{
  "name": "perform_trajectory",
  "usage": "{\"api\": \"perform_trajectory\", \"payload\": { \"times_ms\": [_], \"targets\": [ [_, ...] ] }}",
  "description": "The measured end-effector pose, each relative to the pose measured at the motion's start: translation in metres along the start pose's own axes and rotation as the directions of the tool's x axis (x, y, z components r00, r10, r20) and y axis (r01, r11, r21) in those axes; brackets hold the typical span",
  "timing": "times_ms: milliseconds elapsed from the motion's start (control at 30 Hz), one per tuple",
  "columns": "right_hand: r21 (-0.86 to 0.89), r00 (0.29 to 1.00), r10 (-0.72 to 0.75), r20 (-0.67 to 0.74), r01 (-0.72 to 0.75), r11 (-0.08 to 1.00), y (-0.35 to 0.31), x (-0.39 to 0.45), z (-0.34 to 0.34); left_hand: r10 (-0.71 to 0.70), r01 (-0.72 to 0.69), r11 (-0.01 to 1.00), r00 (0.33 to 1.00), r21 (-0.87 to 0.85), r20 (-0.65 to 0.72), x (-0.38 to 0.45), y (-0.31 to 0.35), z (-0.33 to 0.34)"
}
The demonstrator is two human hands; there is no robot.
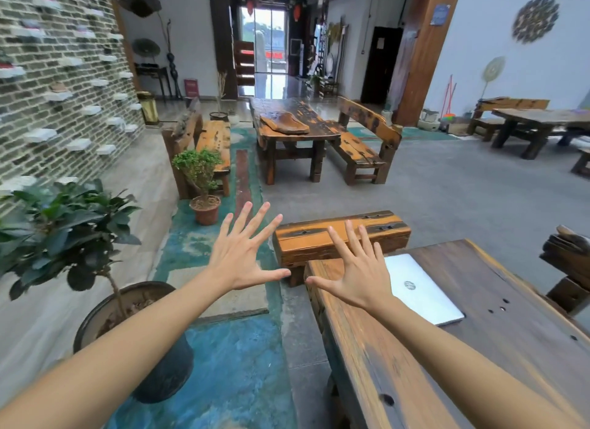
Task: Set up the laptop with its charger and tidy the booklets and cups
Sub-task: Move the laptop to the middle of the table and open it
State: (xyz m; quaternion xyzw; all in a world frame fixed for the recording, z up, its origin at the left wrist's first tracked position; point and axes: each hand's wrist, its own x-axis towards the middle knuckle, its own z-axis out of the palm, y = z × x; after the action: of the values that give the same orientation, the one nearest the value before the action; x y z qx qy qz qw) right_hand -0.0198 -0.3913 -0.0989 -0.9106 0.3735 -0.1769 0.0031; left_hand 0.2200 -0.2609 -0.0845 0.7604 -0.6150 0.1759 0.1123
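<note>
At centre frame, we held our left hand (244,256) and right hand (357,275) out palms-down, fingers spread wide, holding nothing. The closed silver laptop (421,289) lay flat on the dark wooden plank table (498,342) at lower right, just beside the right hand. An orange wooden bench (319,240) stood beyond.

I have one wide-angle view, worn on my head, looking forward and slightly down along my outstretched arms. My left hand (244,253) and right hand (357,269) sit near the middle. The dark plank table (498,339) runs close at lower right; the hall stretches away toward a bright doorway (269,45).
</note>
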Motion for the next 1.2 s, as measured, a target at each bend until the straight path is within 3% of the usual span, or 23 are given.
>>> {"api": "perform_trajectory", "payload": {
  "times_ms": [333, 733, 1067, 1200],
  "targets": [
    [0.019, 0.968, 0.233, 0.088, -0.236, 0.972, 0.038, 0.039, 0.061, 0.135, -0.127, 0.988, 0.986, -0.093, 0.093, 0.079, -0.016, 0.098],
    [0.04, 0.846, 0.518, 0.124, -0.526, 0.85, 0.145, 0.062, 0.157, 0.324, -0.272, 0.936, 0.913, -0.221, 0.249, 0.198, 0.043, 0.222],
    [0.045, 0.588, 0.77, 0.246, -0.801, 0.597, 0.25, 0.095, 0.211, 0.463, -0.349, 0.878, 0.791, -0.327, 0.399, 0.327, 0.112, 0.325],
    [0.038, 0.433, 0.844, 0.316, -0.895, 0.445, 0.28, 0.089, 0.219, 0.506, -0.345, 0.852, 0.732, -0.394, 0.455, 0.352, 0.139, 0.356]
  ]
}}
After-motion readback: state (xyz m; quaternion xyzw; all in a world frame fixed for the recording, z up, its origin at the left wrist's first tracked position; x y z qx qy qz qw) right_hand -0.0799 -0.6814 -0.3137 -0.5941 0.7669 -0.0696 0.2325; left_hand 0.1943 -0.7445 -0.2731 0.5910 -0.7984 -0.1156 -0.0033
